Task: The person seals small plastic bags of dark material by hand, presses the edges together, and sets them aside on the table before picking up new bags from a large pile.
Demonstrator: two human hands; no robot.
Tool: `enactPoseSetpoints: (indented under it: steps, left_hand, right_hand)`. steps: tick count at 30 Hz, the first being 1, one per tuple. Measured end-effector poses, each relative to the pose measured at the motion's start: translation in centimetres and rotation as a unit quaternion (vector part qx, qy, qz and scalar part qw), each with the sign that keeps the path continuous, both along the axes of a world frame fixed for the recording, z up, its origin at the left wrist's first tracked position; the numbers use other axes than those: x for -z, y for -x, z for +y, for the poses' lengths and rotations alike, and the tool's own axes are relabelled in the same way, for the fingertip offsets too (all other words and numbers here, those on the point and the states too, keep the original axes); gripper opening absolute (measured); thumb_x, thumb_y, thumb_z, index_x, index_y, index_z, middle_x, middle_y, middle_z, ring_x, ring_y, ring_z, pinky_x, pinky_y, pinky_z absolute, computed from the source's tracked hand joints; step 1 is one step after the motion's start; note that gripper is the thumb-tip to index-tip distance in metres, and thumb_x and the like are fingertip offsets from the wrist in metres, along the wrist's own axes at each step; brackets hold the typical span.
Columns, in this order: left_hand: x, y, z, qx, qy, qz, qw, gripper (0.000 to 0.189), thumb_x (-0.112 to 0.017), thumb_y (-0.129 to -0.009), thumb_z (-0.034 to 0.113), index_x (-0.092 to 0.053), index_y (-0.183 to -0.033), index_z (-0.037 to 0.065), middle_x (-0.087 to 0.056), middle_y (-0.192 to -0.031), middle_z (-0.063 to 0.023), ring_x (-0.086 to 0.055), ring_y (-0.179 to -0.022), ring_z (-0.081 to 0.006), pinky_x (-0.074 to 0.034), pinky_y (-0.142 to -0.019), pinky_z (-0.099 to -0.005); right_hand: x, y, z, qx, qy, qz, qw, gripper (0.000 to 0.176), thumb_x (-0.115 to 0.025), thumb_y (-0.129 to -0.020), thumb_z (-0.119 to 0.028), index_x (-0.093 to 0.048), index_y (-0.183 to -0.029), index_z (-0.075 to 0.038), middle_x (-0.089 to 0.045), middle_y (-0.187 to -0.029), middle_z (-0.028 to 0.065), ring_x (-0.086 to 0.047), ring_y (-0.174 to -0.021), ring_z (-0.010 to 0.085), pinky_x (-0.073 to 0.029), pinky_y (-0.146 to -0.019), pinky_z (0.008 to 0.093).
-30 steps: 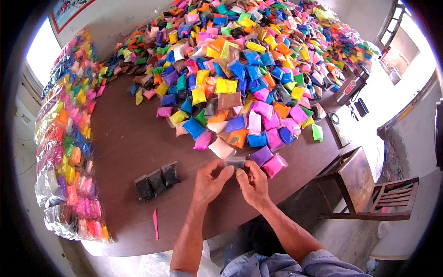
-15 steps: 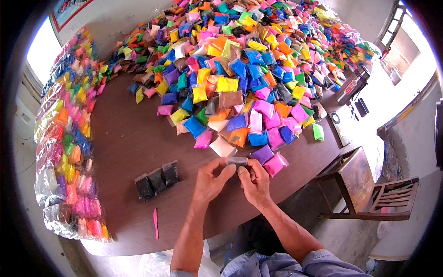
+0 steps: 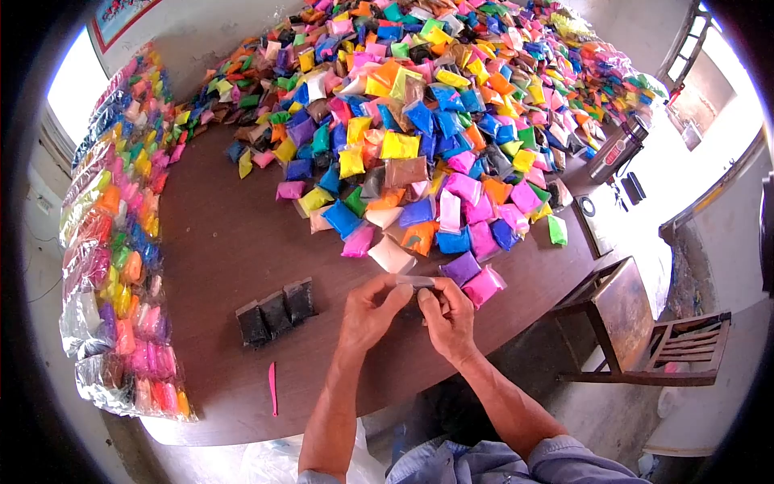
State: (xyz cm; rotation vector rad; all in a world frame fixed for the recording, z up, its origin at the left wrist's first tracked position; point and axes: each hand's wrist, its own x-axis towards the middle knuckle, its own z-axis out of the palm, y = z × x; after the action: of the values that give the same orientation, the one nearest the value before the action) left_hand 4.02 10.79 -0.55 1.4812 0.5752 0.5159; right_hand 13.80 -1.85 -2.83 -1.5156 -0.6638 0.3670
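Head view, the only one. Left hand [image 3: 367, 319] and right hand [image 3: 447, 319] meet over the near edge of the desk [image 3: 218, 242]. Both are closed in a pinch on one small packet [image 3: 415, 282], thumbs and fingertips on its clear top strip. The contents look dark but are mostly hidden by the fingers. The packet is held just above the desk, right beside the near tip of the coloured heap [image 3: 419, 145].

To the left of the hands, three black packets [image 3: 276, 312] lie side by side in a row, touching. A pink stick [image 3: 272, 389] lies nearer the desk edge, apart from them. Bagged sets [image 3: 121, 242] line the far left edge. There is a wooden chair [image 3: 637, 323] at the right.

Progress, as a judgement: early. Three black ones are laid out and one is in hand, while the heap covers most of the desk, mixed colours, untouched by the look of it.
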Motion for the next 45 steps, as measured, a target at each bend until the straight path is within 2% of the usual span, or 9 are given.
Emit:
enactPoseSetpoints:
  steps: [17, 20, 22, 26, 32, 35, 37, 41, 45]
  left_hand:
    - [0.0, -0.1, -0.2, 0.018, -0.007, -0.011, 1.0, 0.018, -0.074, -0.1, 0.021, -0.075, -0.101, 0.004, -0.066, -0.085, 0.0065, -0.055, -0.079, -0.0043, -0.046, -0.07, -0.0238]
    - [0.0, 0.0, -0.3, 0.018, -0.035, -0.012, 0.999, 0.019, -0.074, -0.101, 0.022, -0.075, -0.101, 0.003, -0.064, -0.085, 0.0064, -0.054, -0.079, -0.0043, -0.046, -0.069, -0.0237]
    - [0.5, 0.1, 0.0, 0.006, -0.069, -0.015, 0.997, 0.02, -0.074, -0.101, 0.023, -0.074, -0.099, 0.003, -0.064, -0.085, 0.0063, -0.053, -0.079, -0.0043, -0.045, -0.069, -0.0237]
    - [0.5, 0.3, 0.3, 0.009, -0.073, 0.004, 0.997, 0.021, -0.074, -0.101, 0.024, -0.073, -0.098, 0.004, -0.063, -0.084, 0.0065, -0.052, -0.08, -0.0043, -0.044, -0.069, -0.0239]
    - [-0.3, 0.0, -0.5, 0.006, -0.021, -0.027, 0.999, 0.019, -0.071, -0.102, 0.02, -0.072, -0.102, 0.001, -0.061, -0.084, 0.0065, -0.051, -0.078, -0.005, -0.042, -0.067, -0.0238]
    - [0.0, 0.5, -0.5, 0.024, -0.13, 0.051, 0.99, 0.019, -0.071, -0.102, 0.018, -0.071, -0.105, -0.001, -0.062, -0.085, 0.0058, -0.051, -0.078, -0.005, -0.043, -0.067, -0.0235]
    - [0.8, 0.6, -0.4, 0.013, -0.046, 0.018, 0.999, 0.024, -0.07, -0.101, 0.02, -0.073, -0.111, -0.001, -0.069, -0.087, 0.0005, -0.059, -0.081, -0.0069, -0.05, -0.071, -0.0267]
    - [0.9, 1.2, -0.4, -0.001, -0.026, 0.064, 0.998, 0.024, -0.07, -0.101, 0.021, -0.073, -0.113, 0.0, -0.068, -0.086, 0.0008, -0.058, -0.081, -0.0063, -0.049, -0.071, -0.0259]
    - [-0.1, 2.0, -1.9, -0.029, -0.052, 0.036, 0.998, 0.027, -0.069, -0.101, 0.019, -0.071, -0.12, 0.0, -0.068, -0.092, 0.0005, -0.058, -0.083, -0.0067, -0.049, -0.073, -0.0247]
  right_hand:
    - [0.1, 0.0, -0.3, 0.017, 0.028, 0.037, 0.999, 0.012, -0.063, -0.103, -0.012, -0.067, -0.108, -0.001, -0.055, -0.08, -0.0062, -0.046, -0.069, 0.0017, -0.037, -0.059, 0.0215]
    - [0.3, -0.1, -0.1, 0.019, -0.002, -0.015, 1.0, 0.012, -0.062, -0.104, -0.01, -0.067, -0.111, -0.002, -0.052, -0.072, -0.0075, -0.047, -0.057, 0.0007, -0.038, -0.05, 0.0198]
    - [-0.8, 0.3, 0.0, -0.003, -0.006, 0.043, 0.999, 0.018, -0.064, -0.103, -0.013, -0.066, -0.115, 0.0, -0.059, -0.086, -0.0031, -0.05, -0.073, 0.003, -0.043, -0.063, 0.0218]
    - [-0.8, 0.1, -0.1, -0.014, 0.018, -0.004, 1.0, 0.022, -0.064, -0.103, -0.014, -0.064, -0.119, 0.001, -0.062, -0.089, -0.0013, -0.054, -0.076, 0.004, -0.046, -0.067, 0.0221]
    - [-0.8, 0.0, -0.1, 0.001, 0.018, -0.005, 1.0, 0.022, -0.065, -0.103, -0.014, -0.065, -0.119, 0.001, -0.066, -0.093, -0.0004, -0.058, -0.08, 0.0052, -0.048, -0.069, 0.0228]
    - [-0.9, 0.0, 0.0, 0.018, 0.008, -0.006, 1.0, 0.025, -0.065, -0.103, -0.014, -0.064, -0.123, 0.0, -0.066, -0.093, -0.0006, -0.058, -0.079, 0.0053, -0.048, -0.069, 0.0232]
    - [-1.4, 0.2, 0.3, 0.008, -0.02, -0.008, 1.0, 0.023, -0.064, -0.103, -0.012, -0.065, -0.123, -0.001, -0.053, -0.084, -0.0075, -0.042, -0.069, 0.0013, -0.036, -0.059, 0.0207]
    - [-1.4, 0.4, 0.1, -0.019, -0.02, 0.016, 0.999, 0.028, -0.063, -0.104, -0.013, -0.063, -0.128, 0.0, -0.056, -0.083, -0.0047, -0.046, -0.07, 0.0032, -0.039, -0.06, 0.0226]
    - [-0.4, 0.1, 0.2, -0.021, -0.01, -0.069, 0.997, 0.032, -0.064, -0.103, -0.015, -0.06, -0.13, 0.001, -0.059, -0.08, 0.0011, -0.05, -0.071, 0.006, -0.043, -0.062, 0.0253]
